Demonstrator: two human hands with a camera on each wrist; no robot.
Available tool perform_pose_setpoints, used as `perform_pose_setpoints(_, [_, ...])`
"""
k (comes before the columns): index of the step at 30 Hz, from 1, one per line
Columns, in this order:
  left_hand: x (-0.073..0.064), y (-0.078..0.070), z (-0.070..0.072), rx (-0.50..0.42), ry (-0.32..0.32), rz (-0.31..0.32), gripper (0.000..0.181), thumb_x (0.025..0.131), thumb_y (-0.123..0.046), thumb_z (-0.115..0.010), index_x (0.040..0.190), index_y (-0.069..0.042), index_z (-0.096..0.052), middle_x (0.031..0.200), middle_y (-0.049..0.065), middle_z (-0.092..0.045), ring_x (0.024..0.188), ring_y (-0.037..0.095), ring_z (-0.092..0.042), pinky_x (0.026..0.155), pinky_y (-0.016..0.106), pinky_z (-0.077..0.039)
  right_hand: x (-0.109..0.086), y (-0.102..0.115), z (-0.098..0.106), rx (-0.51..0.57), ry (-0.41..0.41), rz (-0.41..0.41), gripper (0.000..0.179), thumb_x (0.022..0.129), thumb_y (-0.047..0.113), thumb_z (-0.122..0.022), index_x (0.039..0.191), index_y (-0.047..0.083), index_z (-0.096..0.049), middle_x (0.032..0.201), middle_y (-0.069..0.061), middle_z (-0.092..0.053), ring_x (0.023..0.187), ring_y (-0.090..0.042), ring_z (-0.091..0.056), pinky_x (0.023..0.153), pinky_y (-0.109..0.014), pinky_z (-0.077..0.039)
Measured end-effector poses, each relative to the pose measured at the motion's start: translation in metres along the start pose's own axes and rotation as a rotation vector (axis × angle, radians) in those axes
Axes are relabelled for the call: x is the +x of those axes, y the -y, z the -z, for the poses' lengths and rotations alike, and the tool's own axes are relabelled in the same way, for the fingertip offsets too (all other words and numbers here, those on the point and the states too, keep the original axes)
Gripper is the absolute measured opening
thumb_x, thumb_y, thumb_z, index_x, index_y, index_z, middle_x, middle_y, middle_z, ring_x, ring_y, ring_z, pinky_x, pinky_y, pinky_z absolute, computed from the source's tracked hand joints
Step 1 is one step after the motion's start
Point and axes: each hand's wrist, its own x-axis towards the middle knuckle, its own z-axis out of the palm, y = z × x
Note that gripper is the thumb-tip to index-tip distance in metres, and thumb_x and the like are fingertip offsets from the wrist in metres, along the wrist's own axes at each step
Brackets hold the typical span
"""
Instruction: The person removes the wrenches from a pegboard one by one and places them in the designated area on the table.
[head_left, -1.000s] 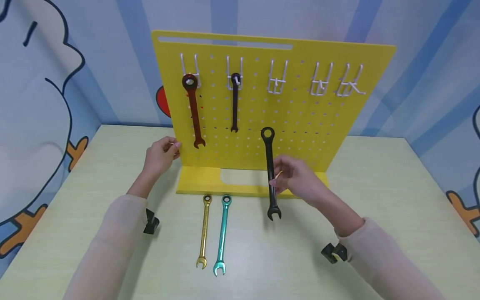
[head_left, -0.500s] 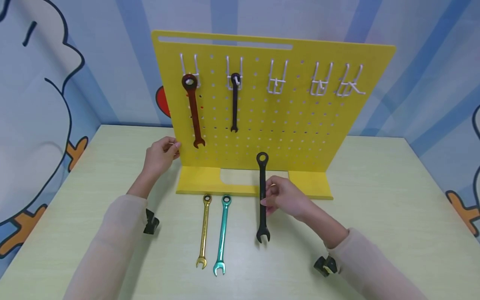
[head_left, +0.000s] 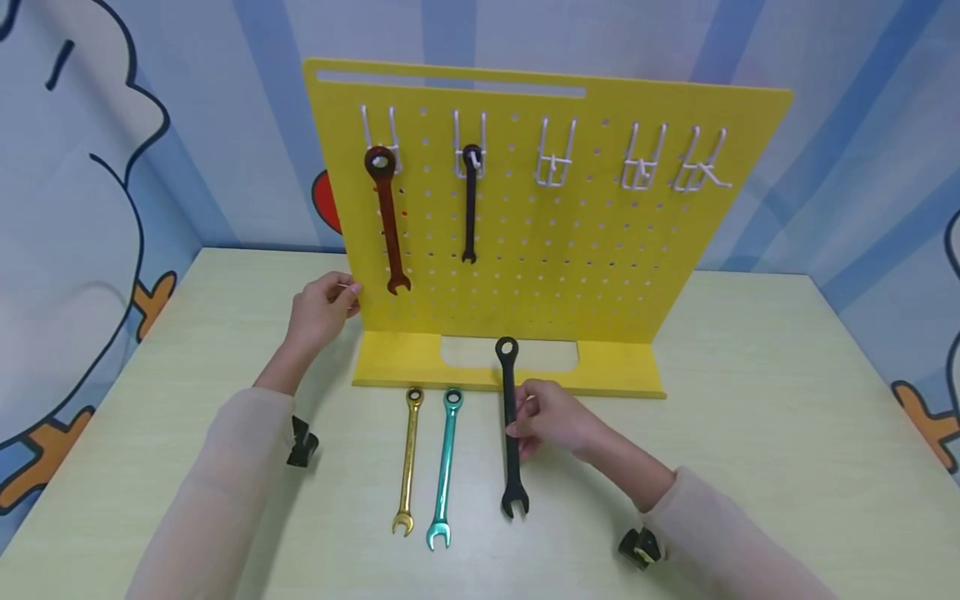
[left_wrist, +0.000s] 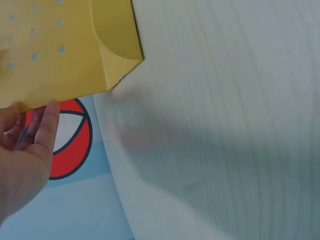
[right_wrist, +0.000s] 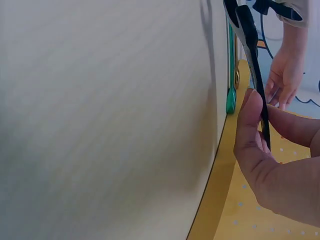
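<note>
Between the thumb and fingers of my right hand (head_left: 555, 421) is a large black combination wrench (head_left: 512, 442), its ring end toward the board and its open end toward me. The right wrist view shows this wrench (right_wrist: 255, 65) raised off the table. A gold wrench (head_left: 409, 462) and a teal wrench (head_left: 447, 467) lie side by side to its left. My left hand (head_left: 322, 312) grips the left edge of the yellow pegboard (head_left: 570, 283) with thumb and fingertips. On the board hang a dark red wrench (head_left: 387, 221) and a smaller black wrench (head_left: 470, 204).
Three white wire hooks on the board's right half, such as the middle hook (head_left: 553, 158), bear nothing. The board's yellow base (head_left: 615, 371) stands on a pale wooden table (head_left: 750, 400). A blue painted wall (head_left: 570, 42) rises behind.
My right hand has brought the large black wrench down and left, from in front of the pegboard toward the table beside the teal wrench. My left hand has stayed at the board's edge.
</note>
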Motion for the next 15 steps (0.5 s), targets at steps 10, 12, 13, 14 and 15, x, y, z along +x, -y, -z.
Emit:
perform_pose_setpoints(10, [0.000,-0.001,0.000,0.011,0.005,0.006,0.032,0.096,-0.023,-0.046,0.115,0.002,-0.052,0.111,0.021,-0.058,0.100,0.029,-0.059,0.084,0.035,-0.051,-0.002,-0.006,-0.010,-0.019,0.037,-0.019,0.014,0.080,-0.012,-0.059,0.089,-0.008,-0.048,0.066,-0.014,-0.058,0.049,-0.017,-0.057,0.050,-0.032,-0.054])
perform_pose_setpoints(12, [0.000,-0.001,0.000,0.014,0.005,0.006,0.032,0.096,-0.024,-0.046,0.115,0.002,-0.052,0.111,0.021,-0.058,0.100,0.029,-0.059,0.084,0.035,-0.051,-0.002,-0.007,-0.011,-0.009,0.045,-0.027,0.014,0.080,-0.012,-0.059,0.089,-0.008,-0.048,0.066,-0.014,-0.058,0.049,-0.017,-0.058,0.050,-0.032,-0.055])
perform_pose_setpoints(13, [0.000,-0.001,0.000,0.014,0.005,0.006,0.032,0.096,-0.024,-0.046,0.115,0.001,-0.052,0.111,0.021,-0.058,0.100,0.029,-0.059,0.084,0.035,-0.051,-0.003,-0.008,-0.012,-0.007,0.049,-0.033,0.014,0.080,-0.011,-0.059,0.088,-0.008,-0.048,0.066,-0.014,-0.058,0.049,-0.017,-0.058,0.051,-0.032,-0.055])
perform_pose_setpoints(14, [0.000,-0.001,0.000,0.013,0.005,0.006,0.032,0.096,-0.024,-0.046,0.115,0.001,-0.052,0.111,0.021,-0.058,0.100,0.029,-0.059,0.084,0.035,-0.051,-0.003,-0.008,-0.013,-0.005,0.052,-0.040,0.013,0.080,-0.011,-0.059,0.088,-0.008,-0.049,0.066,-0.013,-0.058,0.049,-0.017,-0.058,0.051,-0.032,-0.055])
perform_pose_setpoints(15, [0.000,-0.001,0.000,0.013,0.005,0.005,0.032,0.096,-0.024,-0.046,0.115,0.002,-0.052,0.111,0.021,-0.058,0.100,0.029,-0.059,0.084,0.035,-0.051,-0.003,-0.008,-0.014,-0.001,0.057,-0.048,0.013,0.081,-0.011,-0.059,0.088,-0.008,-0.049,0.066,-0.013,-0.058,0.049,-0.017,-0.058,0.051,-0.032,-0.055])
